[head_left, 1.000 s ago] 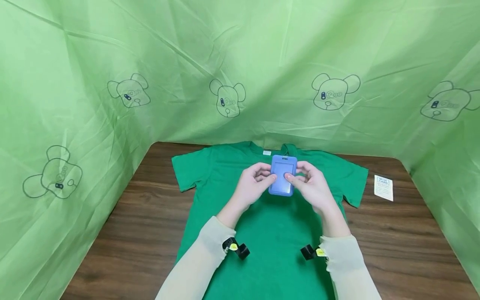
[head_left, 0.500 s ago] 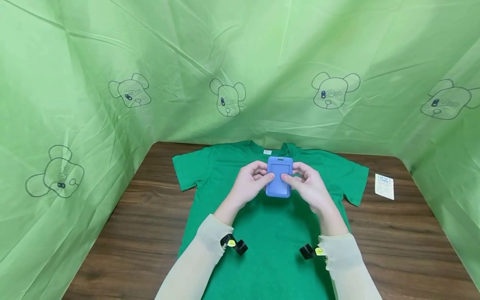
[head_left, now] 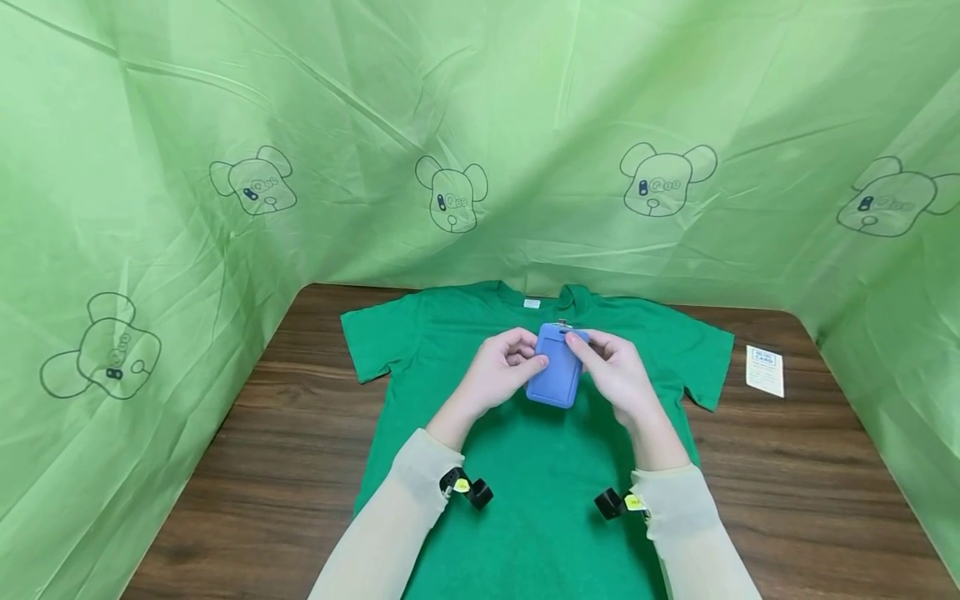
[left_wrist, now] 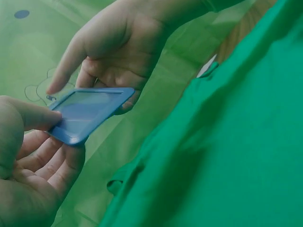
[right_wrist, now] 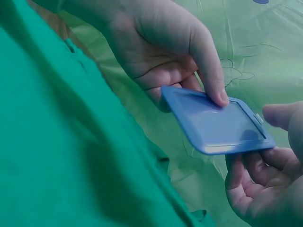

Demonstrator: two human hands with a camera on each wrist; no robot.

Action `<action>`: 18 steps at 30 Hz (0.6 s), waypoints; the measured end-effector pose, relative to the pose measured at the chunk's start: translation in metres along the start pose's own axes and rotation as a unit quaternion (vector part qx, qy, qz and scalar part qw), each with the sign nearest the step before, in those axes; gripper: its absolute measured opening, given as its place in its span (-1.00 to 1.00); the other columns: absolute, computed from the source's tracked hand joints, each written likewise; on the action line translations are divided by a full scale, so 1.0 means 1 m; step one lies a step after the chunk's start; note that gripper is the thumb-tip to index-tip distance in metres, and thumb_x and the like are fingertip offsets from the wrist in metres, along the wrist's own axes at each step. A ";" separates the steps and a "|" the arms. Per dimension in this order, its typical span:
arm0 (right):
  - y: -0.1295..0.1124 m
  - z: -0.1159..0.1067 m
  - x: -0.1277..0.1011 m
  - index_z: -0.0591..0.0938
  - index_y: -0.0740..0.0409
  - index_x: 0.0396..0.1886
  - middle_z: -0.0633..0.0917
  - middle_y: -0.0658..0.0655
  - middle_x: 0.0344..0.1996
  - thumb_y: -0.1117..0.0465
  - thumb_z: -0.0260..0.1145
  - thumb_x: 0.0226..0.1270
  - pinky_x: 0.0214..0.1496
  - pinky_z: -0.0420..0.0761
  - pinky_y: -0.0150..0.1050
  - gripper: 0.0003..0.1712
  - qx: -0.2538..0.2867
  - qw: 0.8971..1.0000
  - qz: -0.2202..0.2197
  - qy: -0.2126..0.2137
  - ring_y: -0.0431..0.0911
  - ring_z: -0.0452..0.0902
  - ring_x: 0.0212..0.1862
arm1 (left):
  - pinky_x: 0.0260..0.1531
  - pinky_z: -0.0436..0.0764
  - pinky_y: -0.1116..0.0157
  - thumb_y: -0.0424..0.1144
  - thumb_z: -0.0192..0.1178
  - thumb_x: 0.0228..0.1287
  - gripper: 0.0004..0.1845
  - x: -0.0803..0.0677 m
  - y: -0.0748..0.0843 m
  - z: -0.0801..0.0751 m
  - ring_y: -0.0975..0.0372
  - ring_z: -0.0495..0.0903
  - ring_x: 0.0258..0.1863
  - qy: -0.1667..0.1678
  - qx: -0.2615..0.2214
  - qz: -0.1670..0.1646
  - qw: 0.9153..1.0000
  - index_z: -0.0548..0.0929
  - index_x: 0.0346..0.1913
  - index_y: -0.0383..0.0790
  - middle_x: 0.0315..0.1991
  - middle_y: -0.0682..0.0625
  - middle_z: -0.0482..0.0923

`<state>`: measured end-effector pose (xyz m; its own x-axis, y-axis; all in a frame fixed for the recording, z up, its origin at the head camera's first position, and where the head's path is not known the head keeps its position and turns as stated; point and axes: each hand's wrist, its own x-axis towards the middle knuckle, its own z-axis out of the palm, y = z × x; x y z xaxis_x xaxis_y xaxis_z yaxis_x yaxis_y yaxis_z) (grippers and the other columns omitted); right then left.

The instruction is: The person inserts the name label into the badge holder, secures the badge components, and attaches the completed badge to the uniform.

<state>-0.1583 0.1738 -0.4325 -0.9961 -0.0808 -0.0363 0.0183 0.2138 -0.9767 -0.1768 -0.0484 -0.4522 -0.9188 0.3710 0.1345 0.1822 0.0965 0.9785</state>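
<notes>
- A blue card holder [head_left: 553, 371] is held in the air above the green shirt [head_left: 540, 508], tilted, toward the far edge of the surface [head_left: 300, 425].
- It is pinched at its left side by the left hand [head_left: 498, 367]: the thumb is pressed on the front, and the fingers are curled beneath.
- The holder is supported at its upper right by the curled fingers of the right hand [head_left: 617, 371]; the thumb is placed by the metal clip [head_left: 562, 322] at the top, though whether the clip is touched cannot be told.
- The shirt is spread flat, its collar near the far edge.
- A white printed card [head_left: 764, 371] is laid near the far right corner, beside a sleeve.
</notes>
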 end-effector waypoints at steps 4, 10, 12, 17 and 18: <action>0.001 0.002 0.000 0.73 0.24 0.33 0.83 0.19 0.00 -0.10 0.33 0.69 0.02 0.68 -0.28 -0.45 0.008 1.000 0.003 -0.001 -0.10 0.67 -0.07 | -0.37 0.66 0.33 -0.36 0.38 0.53 -0.86 0.000 -0.001 -0.001 0.24 0.69 -0.38 -0.006 -0.001 0.002 1.000 0.71 0.01 -0.34 -0.22 -0.14 0.75; 0.003 0.005 0.001 0.72 0.25 0.35 0.80 0.22 0.12 -0.09 0.32 0.70 0.05 0.69 -0.32 -0.45 0.021 1.000 0.002 0.005 -0.15 0.71 -0.01 | -0.40 0.60 0.34 -0.37 0.37 0.52 -0.87 0.000 -0.002 -0.001 0.24 0.67 -0.42 -0.011 0.004 0.004 1.000 0.71 0.00 -0.33 -0.25 -0.11 0.75; 0.002 0.006 0.001 0.71 0.26 0.36 0.79 0.23 0.15 -0.05 0.32 0.70 0.06 0.69 -0.34 -0.46 0.025 1.000 -0.001 0.013 -0.17 0.71 0.02 | -0.42 0.58 0.35 -0.38 0.37 0.51 -0.87 0.000 -0.002 -0.001 0.24 0.65 -0.44 -0.017 0.002 0.004 1.000 0.70 0.00 -0.34 -0.26 -0.10 0.75; 0.000 0.007 0.001 0.70 0.29 0.35 0.82 0.14 0.12 0.02 0.35 0.69 0.13 0.67 -0.38 -0.50 0.044 0.998 -0.021 0.045 -0.21 0.72 0.06 | -0.41 0.58 0.37 -0.38 0.37 0.50 -0.86 0.000 -0.001 0.000 0.27 0.65 -0.44 -0.026 -0.001 0.004 1.000 0.69 -0.01 -0.36 -0.26 -0.10 0.74; -0.001 0.008 0.001 0.70 0.29 0.34 0.82 0.10 0.11 0.02 0.35 0.68 0.15 0.66 -0.39 -0.51 0.049 0.997 -0.027 0.050 -0.21 0.72 0.08 | -0.41 0.58 0.37 -0.38 0.38 0.50 -0.86 0.000 0.000 0.000 0.28 0.64 -0.44 -0.028 0.000 0.004 1.000 0.70 -0.01 -0.36 -0.25 -0.10 0.74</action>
<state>-0.1590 0.1660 -0.4336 -0.9994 0.0089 0.0327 -0.0315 0.1154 -0.9928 -0.1771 -0.0479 -0.4526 -0.8966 0.4220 0.1339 0.1899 0.0933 0.9774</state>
